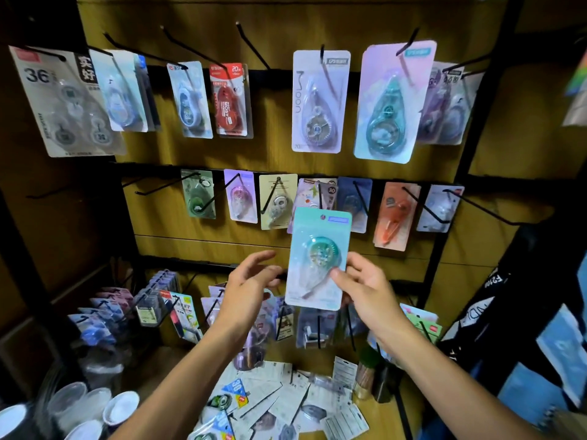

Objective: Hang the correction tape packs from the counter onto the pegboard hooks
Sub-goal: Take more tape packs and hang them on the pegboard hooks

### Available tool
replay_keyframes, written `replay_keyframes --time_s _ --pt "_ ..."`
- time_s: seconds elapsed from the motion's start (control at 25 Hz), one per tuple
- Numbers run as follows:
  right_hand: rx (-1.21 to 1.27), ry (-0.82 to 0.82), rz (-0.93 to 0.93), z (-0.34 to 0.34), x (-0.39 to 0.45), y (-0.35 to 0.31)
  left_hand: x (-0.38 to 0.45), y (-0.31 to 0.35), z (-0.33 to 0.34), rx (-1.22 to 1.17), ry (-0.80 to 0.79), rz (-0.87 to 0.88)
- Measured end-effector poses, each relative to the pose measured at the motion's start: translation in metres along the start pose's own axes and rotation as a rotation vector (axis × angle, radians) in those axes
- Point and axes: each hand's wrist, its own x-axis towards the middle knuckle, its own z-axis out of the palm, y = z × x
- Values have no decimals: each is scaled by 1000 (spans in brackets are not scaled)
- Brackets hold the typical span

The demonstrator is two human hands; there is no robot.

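I am holding the teal carded correction tape pack (318,258) upright in my right hand (362,287), its hanging hole on top, below the middle-row black hooks (360,195), while my open left hand (251,281) is hovering beside it, empty.

Head camera faces the pegboard (286,160) closely, tilted down toward the counter (374,433).
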Motion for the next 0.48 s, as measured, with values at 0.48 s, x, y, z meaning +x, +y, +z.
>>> replay_keyframes --time_s 0.48 --pt "1 236 14 -62 -12 -3 -4 -33 26 695 10 144"
